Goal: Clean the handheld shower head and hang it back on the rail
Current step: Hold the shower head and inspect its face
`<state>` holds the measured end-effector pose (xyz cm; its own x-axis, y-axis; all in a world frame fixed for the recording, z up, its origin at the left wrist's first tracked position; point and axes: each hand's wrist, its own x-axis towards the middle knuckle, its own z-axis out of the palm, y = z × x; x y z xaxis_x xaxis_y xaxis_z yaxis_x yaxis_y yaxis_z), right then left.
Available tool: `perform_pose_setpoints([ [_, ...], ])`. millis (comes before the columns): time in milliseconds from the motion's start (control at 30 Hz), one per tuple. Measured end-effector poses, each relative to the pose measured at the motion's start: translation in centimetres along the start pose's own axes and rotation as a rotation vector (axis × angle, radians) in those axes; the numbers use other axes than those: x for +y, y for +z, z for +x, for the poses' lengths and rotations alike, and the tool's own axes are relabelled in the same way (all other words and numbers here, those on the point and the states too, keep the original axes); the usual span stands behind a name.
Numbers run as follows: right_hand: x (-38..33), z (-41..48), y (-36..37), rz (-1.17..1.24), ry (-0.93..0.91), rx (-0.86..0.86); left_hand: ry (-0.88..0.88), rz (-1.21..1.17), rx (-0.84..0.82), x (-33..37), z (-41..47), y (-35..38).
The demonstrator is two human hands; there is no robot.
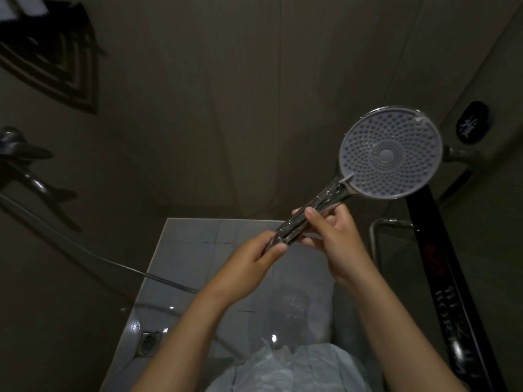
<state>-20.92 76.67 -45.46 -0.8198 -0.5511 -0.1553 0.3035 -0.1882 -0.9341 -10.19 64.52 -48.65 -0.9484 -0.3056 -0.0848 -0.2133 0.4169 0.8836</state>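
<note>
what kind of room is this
Probably a bathroom shower stall: a handheld shower head, its hose trailing off to the left, and a floor drain set in wet grey tiles.

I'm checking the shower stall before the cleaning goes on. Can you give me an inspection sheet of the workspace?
surface: grey tiled floor, wet-looking, with a drain.
job's things: shower head held up, nozzle face towards the camera, not hung.
clutter: nothing seen.
grips: left hand pinches the handle's end; right hand wraps the handle higher up.
cables: hose slants from the left wall behind the left forearm.
surroundings: dark walls, tap at left, black lettered panel at right.
</note>
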Motion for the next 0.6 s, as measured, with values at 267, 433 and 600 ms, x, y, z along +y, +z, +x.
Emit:
perform_pose_setpoints([
  [267,-0.7,-0.1,0.1,-0.019,-0.002,-0.072,-0.105,-0.443,-0.179,1.0,-0.1,-0.4],
  [433,-0.5,-0.3,0.1,0.005,-0.004,-0.124,-0.166,-0.63,-0.377,1.0,-0.6,-1.7],
  [600,-0.5,-0.3,0.1,-0.003,-0.011,-0.131,-0.175,-0.511,-0.336,1.0,-0.5,-2.0],
])
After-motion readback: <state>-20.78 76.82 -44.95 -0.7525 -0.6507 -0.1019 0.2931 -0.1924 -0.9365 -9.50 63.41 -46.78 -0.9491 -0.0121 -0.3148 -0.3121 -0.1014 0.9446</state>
